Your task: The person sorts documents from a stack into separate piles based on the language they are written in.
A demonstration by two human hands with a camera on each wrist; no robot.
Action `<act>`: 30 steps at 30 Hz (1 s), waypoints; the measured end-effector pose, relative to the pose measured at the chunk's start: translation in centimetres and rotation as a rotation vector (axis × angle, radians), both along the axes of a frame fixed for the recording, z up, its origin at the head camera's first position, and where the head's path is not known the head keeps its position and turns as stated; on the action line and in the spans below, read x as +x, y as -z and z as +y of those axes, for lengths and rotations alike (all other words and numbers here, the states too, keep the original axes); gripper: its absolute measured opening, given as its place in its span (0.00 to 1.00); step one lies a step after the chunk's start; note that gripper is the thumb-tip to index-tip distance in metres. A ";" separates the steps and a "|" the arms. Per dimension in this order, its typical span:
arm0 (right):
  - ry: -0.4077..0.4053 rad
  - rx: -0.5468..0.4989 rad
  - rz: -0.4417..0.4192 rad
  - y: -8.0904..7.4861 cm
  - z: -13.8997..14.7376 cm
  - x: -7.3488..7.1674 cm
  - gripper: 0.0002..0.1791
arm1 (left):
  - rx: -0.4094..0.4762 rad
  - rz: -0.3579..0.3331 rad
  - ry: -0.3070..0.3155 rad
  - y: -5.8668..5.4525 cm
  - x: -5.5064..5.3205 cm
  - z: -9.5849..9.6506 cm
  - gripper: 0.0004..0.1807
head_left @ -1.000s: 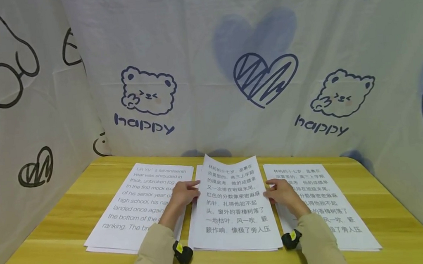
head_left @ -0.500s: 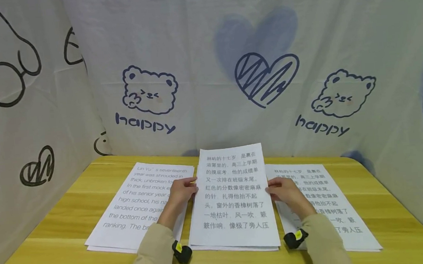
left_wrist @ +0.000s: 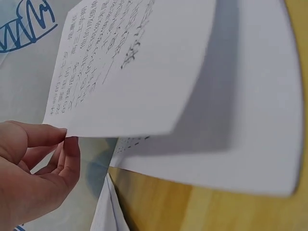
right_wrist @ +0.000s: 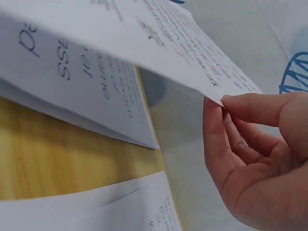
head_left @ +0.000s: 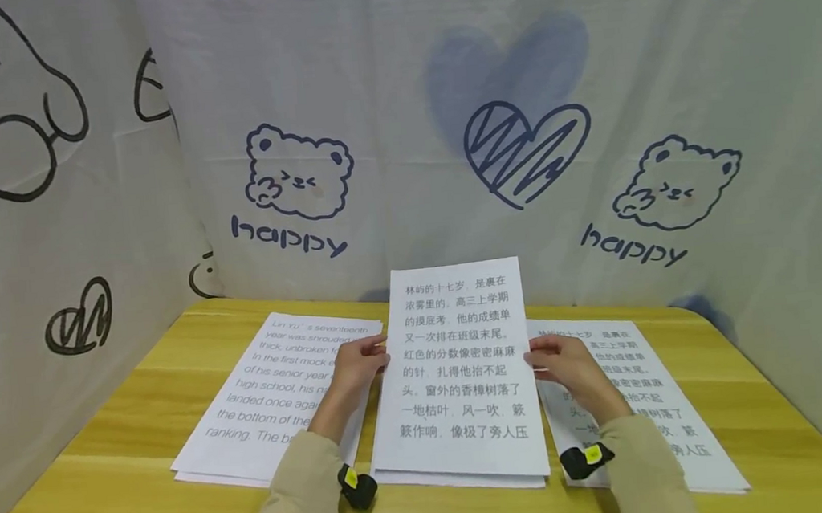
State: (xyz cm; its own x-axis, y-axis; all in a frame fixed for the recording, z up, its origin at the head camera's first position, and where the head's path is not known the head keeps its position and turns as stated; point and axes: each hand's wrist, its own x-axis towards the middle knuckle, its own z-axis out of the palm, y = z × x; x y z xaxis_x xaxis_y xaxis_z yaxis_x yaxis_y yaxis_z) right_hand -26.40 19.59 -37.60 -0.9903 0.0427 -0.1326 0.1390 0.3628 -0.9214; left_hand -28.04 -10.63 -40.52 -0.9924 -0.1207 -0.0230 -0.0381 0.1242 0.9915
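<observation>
A sheet of paper (head_left: 464, 373) printed with Chinese text is held up in the middle of the head view, its far end raised. My left hand (head_left: 358, 367) pinches its left edge between thumb and fingers, and my right hand (head_left: 567, 361) pinches the right edge. In the left wrist view, the left hand (left_wrist: 41, 168) grips the sheet's side with the page standing off the paper below. In the right wrist view, the right hand (right_wrist: 260, 149) does the same. Beneath lies a middle paper stack (right_wrist: 96, 91) with English print showing, mostly hidden in the head view.
A paper stack with English text (head_left: 251, 430) lies on the left of the yellow wood-grain table (head_left: 92, 443). Another stack with Chinese text (head_left: 703, 467) lies on the right, partly behind the right arm. A white patterned curtain (head_left: 406, 192) hangs behind the table.
The sheet's far edge, sagging and wavy a second ago, has straightened and risen. Both hands have kept hold of its sides, and the right hand has moved slightly up and right.
</observation>
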 end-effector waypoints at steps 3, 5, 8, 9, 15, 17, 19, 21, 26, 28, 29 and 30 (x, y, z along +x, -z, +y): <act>0.009 0.017 0.012 -0.5 0.2 0.1 0.19 | 0.006 0.018 -0.015 -0.3 0.0 0.4 0.21; 0.037 0.040 0.015 1.0 1.2 -1.1 0.19 | 0.009 0.010 -0.026 -0.4 0.2 0.9 0.21; 0.068 0.078 0.024 4.3 3.3 -3.6 0.17 | 0.011 0.001 -0.031 -0.3 0.7 1.6 0.20; 0.071 0.086 0.023 5.5 4.0 -4.5 0.17 | 0.009 -0.004 -0.033 -0.2 0.8 1.8 0.20; -0.003 0.087 0.046 5.9 6.6 -6.4 0.23 | 0.004 -0.004 0.017 -1.2 0.7 2.2 0.31; -0.031 0.093 0.046 4.4 7.2 -5.8 0.26 | 0.005 -0.021 0.057 -1.8 0.5 2.5 0.33; -0.058 0.107 0.041 2.7 7.6 -5.0 0.29 | 0.008 -0.028 0.095 -2.3 0.3 3.0 0.33; -0.079 0.117 0.052 1.0 7.9 -4.2 0.29 | 0.008 -0.024 0.124 -2.8 0.0 3.6 0.31; -0.147 0.150 0.047 -1.6 9.4 -3.8 0.29 | 0.023 0.023 0.195 -3.5 -0.6 5.6 0.29; -0.143 0.191 0.031 -1.4 10.6 -4.7 0.28 | 0.037 0.032 0.209 -3.7 -0.9 6.5 0.28; -0.131 0.207 0.022 -1.1 11.3 -5.3 0.28 | 0.047 0.039 0.213 -3.8 -1.0 6.9 0.28; -0.123 0.223 0.013 -0.7 11.9 -6.0 0.27 | 0.052 0.039 0.209 -3.9 -1.1 7.4 0.28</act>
State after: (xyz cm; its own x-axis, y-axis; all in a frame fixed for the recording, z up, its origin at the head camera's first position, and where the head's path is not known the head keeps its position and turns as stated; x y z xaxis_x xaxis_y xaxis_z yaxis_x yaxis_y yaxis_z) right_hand -32.42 31.50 -36.86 -0.9913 -0.0509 -0.1210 0.0705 0.5709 -0.8180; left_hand -29.15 -3.27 -36.65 -0.9960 0.0880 0.0155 0.0221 0.0739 0.9970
